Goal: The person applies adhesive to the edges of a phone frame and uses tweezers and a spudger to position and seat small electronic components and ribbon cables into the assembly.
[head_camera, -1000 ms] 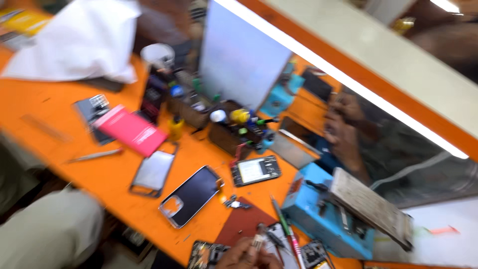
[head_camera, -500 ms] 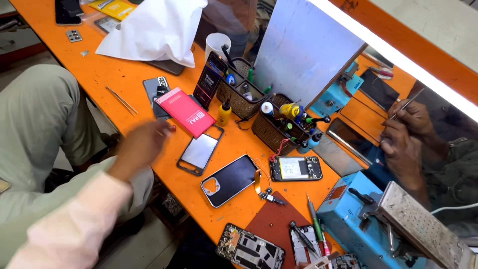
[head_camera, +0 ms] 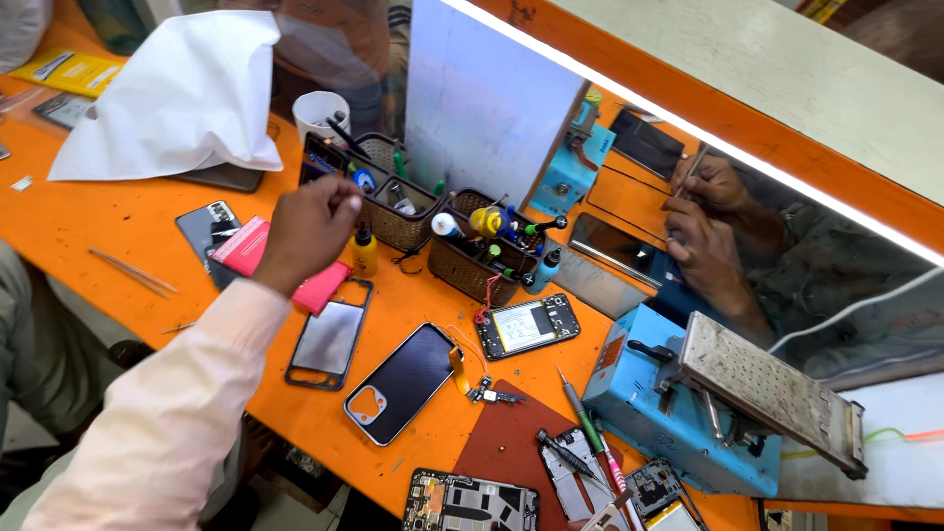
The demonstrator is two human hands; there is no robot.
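Orange bench (head_camera: 118,211); left hand (head_camera: 305,231) loosely curled, empty, above pink box (head_camera: 258,248), partly hidden; right hand unseen.

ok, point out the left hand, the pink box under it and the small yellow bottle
left hand (head_camera: 307,228): head view, back of the hand.
pink box (head_camera: 246,246): head view, left end showing beside the hand.
small yellow bottle (head_camera: 365,255): head view, yellow body below the black cap.

Pretty cluttered orange surface (head_camera: 118,221) here. Black phone back (head_camera: 401,382) lying flat next to a bare screen frame (head_camera: 328,337), opened phone (head_camera: 528,325) just beyond. Blue machine (head_camera: 678,413) on the right, white cloth (head_camera: 177,98) heaped top left, white cup (head_camera: 317,110) beside it, thin sticks (head_camera: 133,272) near the edge.
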